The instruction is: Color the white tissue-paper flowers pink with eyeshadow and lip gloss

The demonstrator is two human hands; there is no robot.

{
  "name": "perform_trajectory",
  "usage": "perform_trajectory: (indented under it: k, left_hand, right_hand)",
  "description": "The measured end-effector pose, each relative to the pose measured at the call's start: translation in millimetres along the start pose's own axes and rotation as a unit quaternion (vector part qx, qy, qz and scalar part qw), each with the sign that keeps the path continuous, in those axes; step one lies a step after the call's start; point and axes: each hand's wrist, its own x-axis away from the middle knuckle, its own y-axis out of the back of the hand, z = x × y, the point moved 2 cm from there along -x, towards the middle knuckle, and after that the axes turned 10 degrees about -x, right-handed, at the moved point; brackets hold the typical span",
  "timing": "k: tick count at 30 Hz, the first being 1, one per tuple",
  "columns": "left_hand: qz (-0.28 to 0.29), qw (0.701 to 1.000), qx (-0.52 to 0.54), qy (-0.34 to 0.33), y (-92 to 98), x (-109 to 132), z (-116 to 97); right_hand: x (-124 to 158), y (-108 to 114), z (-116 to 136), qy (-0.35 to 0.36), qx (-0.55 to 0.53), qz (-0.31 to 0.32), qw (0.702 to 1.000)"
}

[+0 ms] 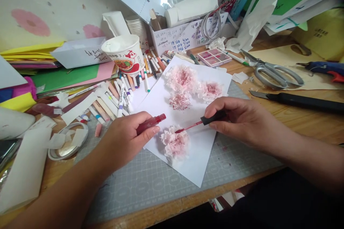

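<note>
In my left hand (pixel 131 134) lies a dark red lip gloss tube (pixel 151 123), its uncapped neck pointing right. My right hand (pixel 236 120) pinches the black cap of the lip gloss wand (pixel 213 117). The wand's red tip meets the upper petals of a pale pink paper flower (pixel 176 146). Behind it, on the same white sheet (pixel 197 171), sit a large pink flower (pixel 182 78), another pink flower (pixel 210 91) and a smaller one with red-edged petals (pixel 179 100). A grey cutting mat (pixel 129 186) lies beneath the sheet.
Several markers (pixel 122 100) crowd the left and back, beside a paper cup (pixel 125 55). Toward the right lie scissors (pixel 274 73), a black utility knife (pixel 303 101) and a blue glue gun (pixel 322 67). A makeup palette (pixel 214 57) and a tape roll (pixel 68 141) are also on the table.
</note>
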Motion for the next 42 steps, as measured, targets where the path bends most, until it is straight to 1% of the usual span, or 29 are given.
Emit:
perform_trajectory:
  k: [2, 6, 10, 12, 14, 17, 19, 25, 30, 34, 38, 40, 42]
  left_hand:
    - [0.002, 1.0, -0.003, 0.001, 0.4, 0.1, -0.1]
    - [0.005, 1.0, -0.009, 0.006, -0.3, 0.1, -0.3]
    - [0.02, 1.0, -0.007, 0.015, -1.2, 0.0, -0.5]
    - [0.019, 1.0, -0.008, 0.017, -0.7, 0.3, -0.4]
    - [0.019, 1.0, -0.009, 0.016, 0.0, 0.8, -0.3]
    - [0.021, 1.0, -0.009, 0.015, 1.0, 1.3, -0.3]
    - [0.023, 0.999, -0.01, 0.02, 1.3, 1.0, -0.3]
    - [0.034, 0.999, -0.016, 0.033, 0.9, -0.8, -1.3]
    - [0.032, 0.999, -0.022, 0.025, -0.2, 0.0, -0.9]
    - [0.024, 0.999, -0.029, 0.022, -0.9, -0.3, 0.5]
    - [0.029, 0.999, -0.031, 0.024, -0.4, -0.4, 0.4]
    - [0.03, 0.999, -0.032, 0.024, -0.3, 0.1, 0.5]
    - [0.028, 0.999, -0.035, 0.025, -0.6, 0.8, 1.1]
  right_hand:
    - [0.8, 1.9, -0.4, 0.003, 0.006, 0.003, 1.0]
    - [1.4, 6.4, 0.4, 0.017, 0.009, -0.009, 1.0]
    - [0.9, 3.7, 0.0, 0.004, 0.013, -0.004, 1.0]
    - [1.4, 3.7, -0.1, 0.004, 0.018, 0.004, 1.0]
    - [2.5, 6.6, 0.0, 0.016, 0.025, 0.004, 1.0]
    - [4.6, 12.1, -0.1, 0.041, 0.033, -0.012, 0.999]
    - [6.0, 12.6, -0.1, 0.047, 0.036, -0.017, 0.998]
    - [7.9, 9.3, 3.6, 0.019, 0.052, 0.006, 0.998]
    - [5.8, 16.6, 2.7, 0.032, 0.057, -0.018, 0.998]
    - [4.2, 10.3, -2.7, 0.013, 0.057, -0.024, 0.998]
    - [4.6, 4.5, -2.5, -0.019, 0.063, -0.016, 0.998]
    - [4.8, 5.5, -0.4, -0.019, 0.057, -0.019, 0.998]
    - [4.7, 7.4, 1.4, -0.004, 0.051, -0.035, 0.998]
